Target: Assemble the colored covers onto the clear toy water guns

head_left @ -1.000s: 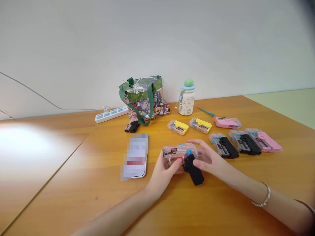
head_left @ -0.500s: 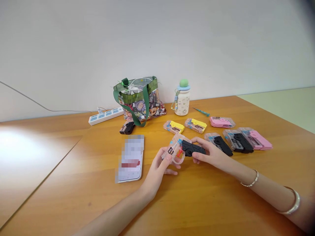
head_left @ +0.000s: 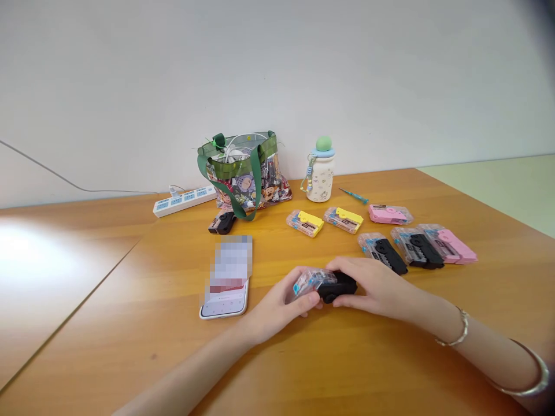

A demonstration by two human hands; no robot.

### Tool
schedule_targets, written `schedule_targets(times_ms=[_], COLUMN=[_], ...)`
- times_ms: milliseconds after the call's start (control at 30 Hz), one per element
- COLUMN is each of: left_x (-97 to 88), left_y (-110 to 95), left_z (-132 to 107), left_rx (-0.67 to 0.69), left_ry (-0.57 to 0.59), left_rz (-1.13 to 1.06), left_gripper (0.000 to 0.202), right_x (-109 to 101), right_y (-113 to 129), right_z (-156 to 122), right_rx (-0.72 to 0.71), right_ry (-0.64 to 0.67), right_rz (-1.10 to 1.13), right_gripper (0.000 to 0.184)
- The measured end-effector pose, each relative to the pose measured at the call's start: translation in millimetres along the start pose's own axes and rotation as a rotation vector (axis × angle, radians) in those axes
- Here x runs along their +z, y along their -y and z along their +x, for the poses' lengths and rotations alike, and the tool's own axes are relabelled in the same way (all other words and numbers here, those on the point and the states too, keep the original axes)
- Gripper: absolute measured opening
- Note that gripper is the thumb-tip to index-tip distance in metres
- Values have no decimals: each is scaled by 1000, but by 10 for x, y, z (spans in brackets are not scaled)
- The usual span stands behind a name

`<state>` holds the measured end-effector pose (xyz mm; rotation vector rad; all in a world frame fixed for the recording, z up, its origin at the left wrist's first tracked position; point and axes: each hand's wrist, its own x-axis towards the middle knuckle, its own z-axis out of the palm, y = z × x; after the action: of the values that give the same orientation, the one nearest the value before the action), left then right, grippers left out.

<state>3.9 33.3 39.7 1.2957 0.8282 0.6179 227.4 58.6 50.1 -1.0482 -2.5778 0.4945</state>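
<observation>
Water gun (head_left: 326, 285) sits in cupped left hand (head_left: 280, 306); right hand (head_left: 376, 287) arches over.

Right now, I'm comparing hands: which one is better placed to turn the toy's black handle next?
Probably the right hand: it grasps the black handle, while the left hand holds the clear body.

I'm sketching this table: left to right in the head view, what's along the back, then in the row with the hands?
Back: white power strip, bag, bottle, teal screwdriver. Hands' row: phone, left hand, held water gun, right hand.
</observation>
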Motion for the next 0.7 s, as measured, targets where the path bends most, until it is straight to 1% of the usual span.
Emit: schedule_targets(times_ms=[100,167,233,300,367,533,600,700], left_x=[28,46,63,81,100,129,131,129], left_y=[38,55,60,54,41,36,49,69], left_z=[-14,-14,-11,-10,-12,-19,-21,-22], left_rx=[42,69,66,53,50,56,65,64], left_ry=[-128,-185,-185,-153,-137,-196,-221,-241], left_rz=[41,34,-19,-80,-116,-80,-61,-58], left_gripper=[36,34,38,44,48,50,48,43], right_x=[117,169,188,183,169,159,164,166], right_y=[27,24,12,4,7,39,51,67], right_z=[2,6,9,11,12,18,17,7], right_rx=[-48,-85,-124,-170,-211,-260,-256,-228], right_ry=[-105,-181,-235,-272,-316,-433,-446,-417], right_rz=[-111,-175,-228,-285,-353,-461,-470,-477], right_gripper=[43,46,43,37,35,41,42,43])
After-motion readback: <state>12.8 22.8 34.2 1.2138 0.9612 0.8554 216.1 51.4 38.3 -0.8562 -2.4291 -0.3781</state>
